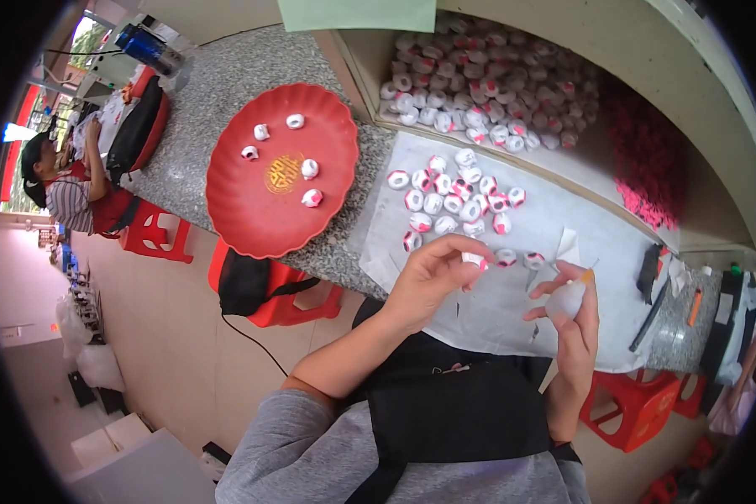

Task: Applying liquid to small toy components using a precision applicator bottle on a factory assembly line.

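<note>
Left fingers [445, 245] pinched on small rounded white-and-pink piece [475, 260], over broad white sheet [610, 315]. Translucent orange-tipped bottle [567, 298] gripped by half-curled right fingers [591, 312].

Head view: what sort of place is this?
Probably a small assembly workshop: heaped ring-shaped pieces, a needle-tipped bottle in the right hand, a co-worker off to the left.

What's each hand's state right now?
Left hand: closed, pinching a small white-and-pink piece.
Right hand: holding a small whitish bottle with an orange tip.
</note>
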`<state>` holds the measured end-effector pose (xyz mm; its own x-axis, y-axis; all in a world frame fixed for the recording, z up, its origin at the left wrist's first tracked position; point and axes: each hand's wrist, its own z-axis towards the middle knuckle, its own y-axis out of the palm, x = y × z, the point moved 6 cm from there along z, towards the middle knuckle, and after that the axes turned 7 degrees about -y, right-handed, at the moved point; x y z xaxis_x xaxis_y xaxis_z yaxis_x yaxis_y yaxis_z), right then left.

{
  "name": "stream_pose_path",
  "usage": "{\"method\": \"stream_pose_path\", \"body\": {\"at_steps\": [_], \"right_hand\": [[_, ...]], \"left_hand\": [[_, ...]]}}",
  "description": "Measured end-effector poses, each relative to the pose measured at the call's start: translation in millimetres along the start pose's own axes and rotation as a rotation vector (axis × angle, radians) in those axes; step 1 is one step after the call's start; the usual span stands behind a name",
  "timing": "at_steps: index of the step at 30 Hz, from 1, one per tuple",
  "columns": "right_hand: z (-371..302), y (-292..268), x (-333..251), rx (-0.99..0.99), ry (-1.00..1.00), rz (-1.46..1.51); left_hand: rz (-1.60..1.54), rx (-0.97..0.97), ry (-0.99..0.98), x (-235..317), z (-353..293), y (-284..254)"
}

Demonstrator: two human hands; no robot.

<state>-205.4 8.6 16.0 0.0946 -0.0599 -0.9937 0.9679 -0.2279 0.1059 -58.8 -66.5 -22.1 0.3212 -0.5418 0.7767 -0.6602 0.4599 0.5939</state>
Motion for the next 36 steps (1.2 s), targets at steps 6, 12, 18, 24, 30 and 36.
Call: {"method": "stream_pose_path", "body": {"at_steps": [6,12,18,24,30,36], "right_hand": [[-1,10,-12,0.003,-0.095,-0.083],[-10,-6,-10,0.249,-0.163,0.048],[-11,-13,-21,0.498,-0.420,0.292],[-25,2,-34,0.379,-0.618,-0.043],[-29,8,-43,0.200,-0.745,-0.102],[-29,10,-44,0.134,-0.752,-0.142]], "left_hand": [[-0.219,0.037,0.001,-14,-10,0],[-0.139,0.064,0.091,-9,-13,10],[-0.124,0.043,0.102,-11,-16,19],[-0.069,0.059,0.122,-9,-17,21],[-0.042,0.066,0.129,-7,-18,25],[-0.020,0.057,0.140,-8,-19,25]]}}
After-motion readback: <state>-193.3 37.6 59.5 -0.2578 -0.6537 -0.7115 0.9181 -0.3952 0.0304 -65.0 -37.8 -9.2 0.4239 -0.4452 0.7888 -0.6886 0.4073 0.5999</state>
